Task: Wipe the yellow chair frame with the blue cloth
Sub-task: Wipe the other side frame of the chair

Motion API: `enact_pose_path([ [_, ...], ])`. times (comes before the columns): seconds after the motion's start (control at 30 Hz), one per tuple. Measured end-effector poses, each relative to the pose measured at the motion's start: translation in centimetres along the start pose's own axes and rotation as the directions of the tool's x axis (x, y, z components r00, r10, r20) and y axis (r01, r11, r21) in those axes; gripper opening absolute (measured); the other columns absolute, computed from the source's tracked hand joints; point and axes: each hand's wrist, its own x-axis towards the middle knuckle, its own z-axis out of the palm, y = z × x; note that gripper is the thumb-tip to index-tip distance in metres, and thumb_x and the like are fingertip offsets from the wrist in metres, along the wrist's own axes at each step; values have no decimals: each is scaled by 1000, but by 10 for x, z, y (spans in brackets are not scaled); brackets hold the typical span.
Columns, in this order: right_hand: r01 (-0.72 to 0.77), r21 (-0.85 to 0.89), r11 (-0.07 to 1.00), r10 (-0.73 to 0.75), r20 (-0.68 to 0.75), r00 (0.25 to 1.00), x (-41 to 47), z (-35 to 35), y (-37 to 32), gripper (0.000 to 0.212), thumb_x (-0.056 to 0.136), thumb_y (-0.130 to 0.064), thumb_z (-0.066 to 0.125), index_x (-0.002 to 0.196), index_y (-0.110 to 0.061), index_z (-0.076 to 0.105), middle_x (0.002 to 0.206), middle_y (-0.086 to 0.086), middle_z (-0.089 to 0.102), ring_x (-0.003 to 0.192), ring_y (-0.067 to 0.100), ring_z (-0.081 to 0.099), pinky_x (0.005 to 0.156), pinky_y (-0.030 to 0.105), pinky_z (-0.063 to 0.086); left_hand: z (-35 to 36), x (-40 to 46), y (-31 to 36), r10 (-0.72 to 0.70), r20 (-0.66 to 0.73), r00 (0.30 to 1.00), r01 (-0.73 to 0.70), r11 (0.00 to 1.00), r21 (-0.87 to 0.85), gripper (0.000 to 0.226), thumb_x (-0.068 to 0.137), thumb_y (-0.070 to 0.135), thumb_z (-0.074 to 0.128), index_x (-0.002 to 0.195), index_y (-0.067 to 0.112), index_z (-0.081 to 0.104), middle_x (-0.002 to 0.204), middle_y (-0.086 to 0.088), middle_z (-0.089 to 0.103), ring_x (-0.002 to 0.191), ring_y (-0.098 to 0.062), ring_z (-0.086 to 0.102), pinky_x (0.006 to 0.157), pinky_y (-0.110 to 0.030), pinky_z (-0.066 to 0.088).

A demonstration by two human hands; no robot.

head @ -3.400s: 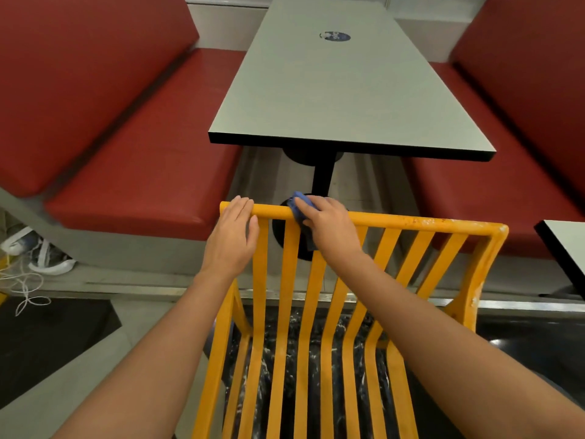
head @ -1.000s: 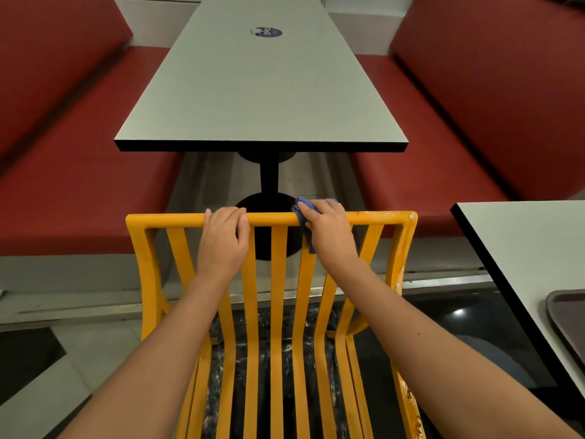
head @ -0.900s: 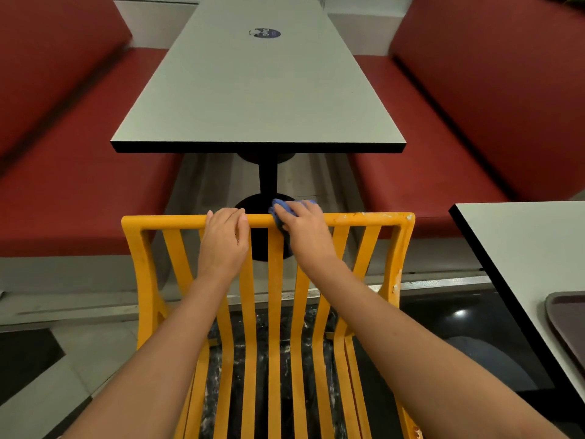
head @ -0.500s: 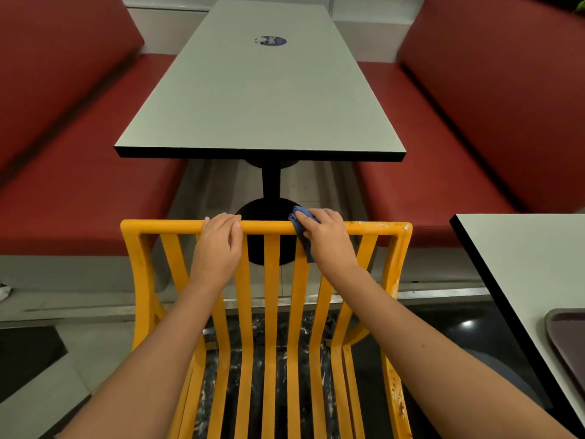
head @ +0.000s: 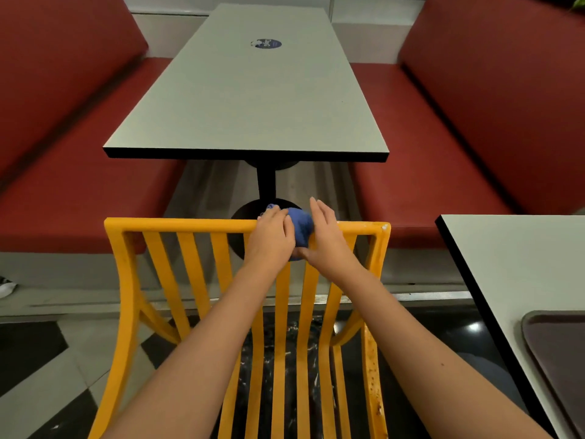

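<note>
Grey table (head: 247,99) between red benches (head: 443,172)

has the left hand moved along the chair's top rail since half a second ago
Yes. The left hand slid right along the top rail, meeting the cloth.

Two bare forearms, no sleeves, bare hands

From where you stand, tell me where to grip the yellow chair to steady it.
Grip the yellow chair by its top rail at the bare left stretch, coming from above. It is a slim horizontal bar fingers can wrap; both hands and the blue cloth crowd its right part.
</note>
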Motion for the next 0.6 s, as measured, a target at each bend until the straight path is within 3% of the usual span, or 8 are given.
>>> enact_pose_path([
  [0.13, -71, -7, 997, 68, -163, 984, -36, -13, 29, 77, 86, -13, 64, 147, -15, 18, 154, 3, 17, 140, 16, 21, 103, 16, 20, 7, 4, 19, -13, 32, 999, 8, 987, 163, 53, 96, 47, 29, 141, 18, 33, 127, -12, 44, 114, -27, 48, 88, -35, 44],
  [0.3, -278, 133, 951, 308, -417, 855, -70, 1, 71, 55, 89, -16, 59, 139, -13, 36, 135, 6, 41, 124, 18, 44, 98, 25, 37, 21, 10, 28, -34, 91, 995, -6, 913, 408, 63, 91, 58, 33, 132, 11, 44, 132, -16, 39, 118, -34, 42, 104, -43, 33],
  [0.43, -482, 138, 865, 497, -354, 792, -97, 23, 103, 60, 86, -16, 64, 138, -12, 36, 136, 8, 39, 125, 23, 43, 99, 33, 43, 23, 8, 15, 121, 58, 991, -134, 880, 456, 49, 95, 45, 36, 127, 9, 48, 124, -14, 49, 110, -31, 47, 97, -39, 37],
  [0.53, -497, -4, 868, 473, -300, 828, -123, 44, 119, 67, 85, -19, 64, 142, -12, 29, 148, 8, 29, 133, 23, 37, 105, 33, 37, 20, 12, 6, 208, 71, 976, -218, 871, 440, 45, 96, 42, 36, 125, 10, 50, 118, -12, 53, 103, -29, 49, 89, -36, 38],
  [0.6, -513, -4, 858, 491, -285, 823, -129, 49, 123, 74, 89, -21, 59, 147, -10, 16, 155, 8, 16, 138, 24, 30, 109, 35, 32, 20, 15, -1, 247, 96, 964, -264, 868, 421, 48, 95, 44, 36, 126, 11, 49, 118, -11, 54, 101, -28, 50, 86, -35, 39],
])
